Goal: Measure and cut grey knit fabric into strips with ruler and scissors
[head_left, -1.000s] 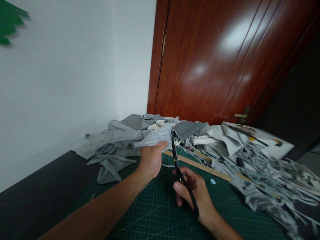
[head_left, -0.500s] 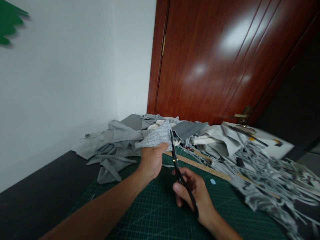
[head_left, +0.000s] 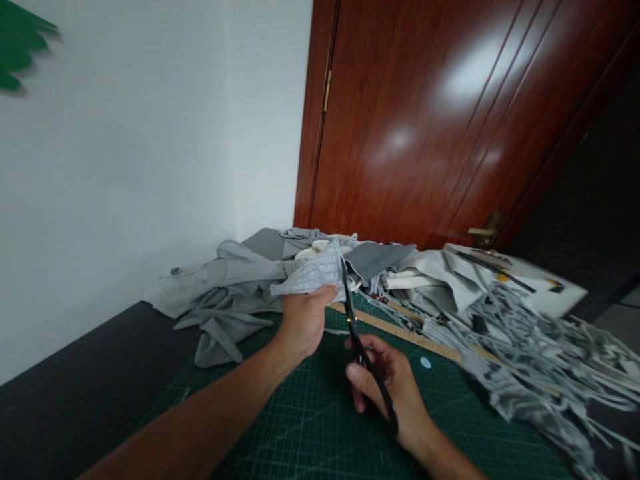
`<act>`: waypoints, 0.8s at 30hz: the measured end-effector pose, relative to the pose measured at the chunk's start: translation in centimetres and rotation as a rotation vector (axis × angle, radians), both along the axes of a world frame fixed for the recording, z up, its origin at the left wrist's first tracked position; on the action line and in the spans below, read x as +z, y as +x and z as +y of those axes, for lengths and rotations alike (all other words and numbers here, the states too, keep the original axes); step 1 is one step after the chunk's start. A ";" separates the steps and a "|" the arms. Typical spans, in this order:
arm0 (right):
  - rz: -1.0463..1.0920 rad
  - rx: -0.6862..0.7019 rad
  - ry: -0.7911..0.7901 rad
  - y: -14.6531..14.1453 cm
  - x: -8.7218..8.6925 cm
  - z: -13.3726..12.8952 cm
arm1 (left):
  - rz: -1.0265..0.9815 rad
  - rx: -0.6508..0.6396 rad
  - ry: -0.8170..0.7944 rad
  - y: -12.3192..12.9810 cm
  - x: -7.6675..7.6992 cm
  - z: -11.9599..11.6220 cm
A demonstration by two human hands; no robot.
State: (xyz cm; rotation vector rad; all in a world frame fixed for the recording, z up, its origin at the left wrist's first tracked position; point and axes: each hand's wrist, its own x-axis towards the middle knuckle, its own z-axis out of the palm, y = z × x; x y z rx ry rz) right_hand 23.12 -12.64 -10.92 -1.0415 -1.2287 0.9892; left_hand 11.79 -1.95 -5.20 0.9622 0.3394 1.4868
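My left hand (head_left: 306, 323) is closed on a light grey piece of patterned fabric (head_left: 316, 273), thumb on top, held up above the mat. In my right hand (head_left: 383, 380) are black-handled scissors (head_left: 351, 317), their blades pointing away from me. The blades lie along the fabric's right edge and look closed or nearly so. Whether they are cutting into the cloth I cannot tell. Under both hands spreads a green cutting mat (head_left: 300, 427) with a grid.
Grey fabric pieces (head_left: 220, 333) lie heaped at the left and back. A wooden ruler (head_left: 400, 332) crosses the mat behind the scissors, near a small pale blue disc (head_left: 425, 363). A large tangle of fabric strips (head_left: 540, 347) covers the right side. A brown door (head_left: 400, 133) stands behind.
Hardly anything differs. My right hand and the scissors have shifted very slightly; my left hand keeps the fabric in the same place.
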 end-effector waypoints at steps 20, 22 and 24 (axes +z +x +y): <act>-0.056 -0.006 -0.031 -0.1 0.4 -0.2 | -0.010 -0.006 -0.013 -0.1 0.2 -0.1; -0.064 -0.005 -0.035 -0.1 0.3 -0.2 | -0.010 -0.007 -0.013 -0.1 0.2 -0.1; -0.067 -0.006 -0.038 0.0 0.3 -0.1 | -0.012 -0.010 -0.007 -0.1 0.2 -0.1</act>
